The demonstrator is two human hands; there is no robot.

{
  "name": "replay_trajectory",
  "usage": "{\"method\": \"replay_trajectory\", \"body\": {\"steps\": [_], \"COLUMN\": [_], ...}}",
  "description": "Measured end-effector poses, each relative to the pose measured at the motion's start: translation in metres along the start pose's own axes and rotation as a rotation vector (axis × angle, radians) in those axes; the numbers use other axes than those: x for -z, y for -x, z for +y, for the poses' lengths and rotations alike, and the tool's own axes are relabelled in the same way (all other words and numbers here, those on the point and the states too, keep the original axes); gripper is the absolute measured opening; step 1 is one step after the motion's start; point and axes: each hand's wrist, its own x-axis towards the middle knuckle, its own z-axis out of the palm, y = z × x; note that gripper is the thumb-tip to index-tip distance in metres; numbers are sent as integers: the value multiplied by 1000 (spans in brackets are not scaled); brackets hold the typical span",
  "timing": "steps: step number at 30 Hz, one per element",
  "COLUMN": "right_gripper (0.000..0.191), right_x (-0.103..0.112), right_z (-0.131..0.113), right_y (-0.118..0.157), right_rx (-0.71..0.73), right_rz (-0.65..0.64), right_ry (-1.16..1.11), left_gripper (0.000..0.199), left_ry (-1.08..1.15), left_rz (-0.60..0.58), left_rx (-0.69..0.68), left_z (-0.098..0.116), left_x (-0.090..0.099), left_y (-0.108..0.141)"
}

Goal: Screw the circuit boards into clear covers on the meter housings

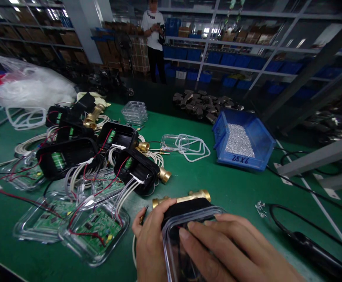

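A black meter housing [185,208] with a brass pipe fitting [202,194] along its far side sits at the front of the bench. Over its top lies a clear plastic cover [167,237]. My left hand [153,243] is wrapped round the housing's left side, near a thin cable end. On the cover rests my right hand [230,246], fingers stretched out over it and touching its top and far edge; its thumb is hidden. To the left, clear covers with green circuit boards [96,229] are wired to other open black housings [138,168].
A blue bin [241,156] of small metal parts stands at the right. Loose screws [260,209] and a black corded tool [312,246] lie nearer. White gaskets [193,148], stacked clear covers [135,112] and a plastic bag [32,84] are farther back. Beyond the bench stands a person [154,35].
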Motion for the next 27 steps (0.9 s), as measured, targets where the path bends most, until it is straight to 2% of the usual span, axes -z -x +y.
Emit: {"method": "replay_trajectory", "body": {"steps": [5,7,10,12,15,17,19,22,25,27], "right_gripper": [36,36,48,54,59,61,60,60,89,97], "right_x": [11,9,-1,-7,-9,-5,0,0,-17,-36], "right_z": [15,21,32,39,45,44,41,37,34,32], "right_y": [-24,-35,-50,-57,-61,-60,-57,-49,-31,-15], "right_rx": [31,37,29,22,24,20,5,-16,9,-118], "right_rz": [-181,-207,-241,-287,-321,-317,-306,-287,-243,-132], "right_ry": [-92,-89,-96,-123,-156,-170,-198,-279,-360,-441], "left_gripper": [46,42,39,51,84,96,96,80,78,87], "left_ry": [61,189,342,442,759,907,919,851,764,662], "left_rz": [-69,-98,-105,-154,-352,-418,-402,-368,-301,-269], "left_rx": [113,195,276,297,276,236,209,180,130,133], "left_z": [13,22,31,29,23,20,21,22,21,21], "left_x": [7,14,26,35,49,55,57,56,51,48], "left_y": [-18,-33,-57,-67,-70,-68,-65,-61,-55,-48]}}
